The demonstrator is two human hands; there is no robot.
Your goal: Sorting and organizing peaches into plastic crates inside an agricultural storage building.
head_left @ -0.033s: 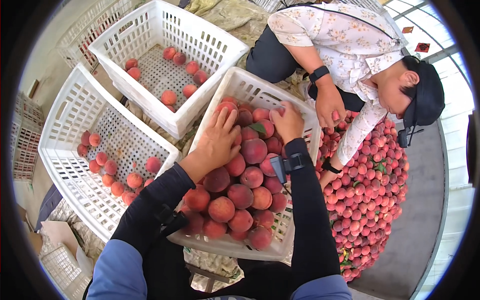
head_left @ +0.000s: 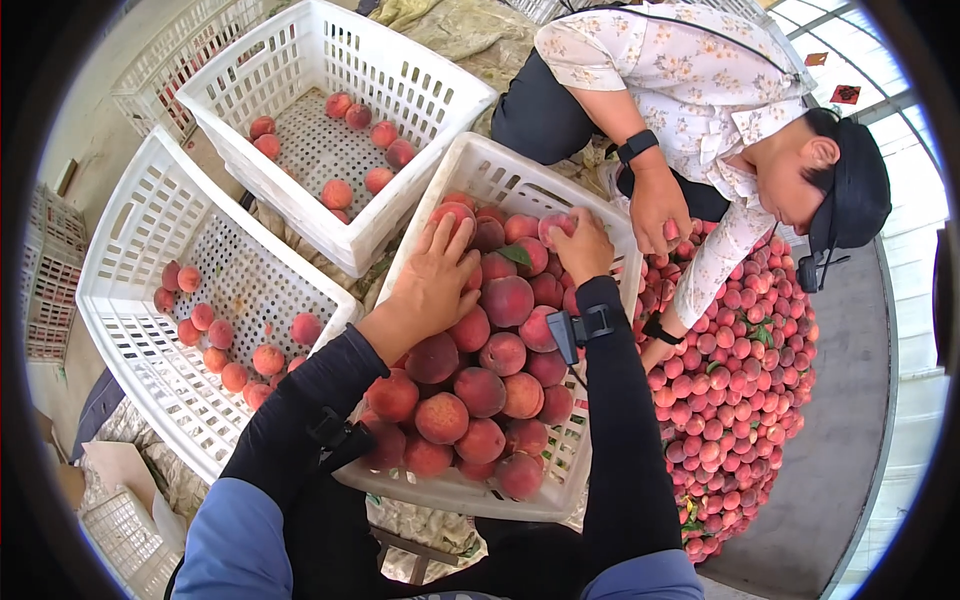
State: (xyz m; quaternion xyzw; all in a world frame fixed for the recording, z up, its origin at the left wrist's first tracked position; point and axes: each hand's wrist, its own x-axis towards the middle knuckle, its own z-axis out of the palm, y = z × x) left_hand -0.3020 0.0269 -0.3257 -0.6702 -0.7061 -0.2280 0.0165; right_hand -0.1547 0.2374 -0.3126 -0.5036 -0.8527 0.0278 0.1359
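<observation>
Apparently at the handling step, left hand (head_left: 430,285) spreads over one peach (head_left: 454,213), hold uncertain, while right hand (head_left: 588,252) encloses a second peach (head_left: 552,229) in the crate (head_left: 450,498); lifting calls for light pressure.

Lit brightly by diffuse daylight, washed out nearly to white at the pale, translucent panelled wall (head_left: 922,280) on the right. Shaded softly between round red peaches (head_left: 508,301) in the white perforated plastic crate (head_left: 450,502). Sharp in the middle, bent strongly toward blue-fringed black edges.
</observation>
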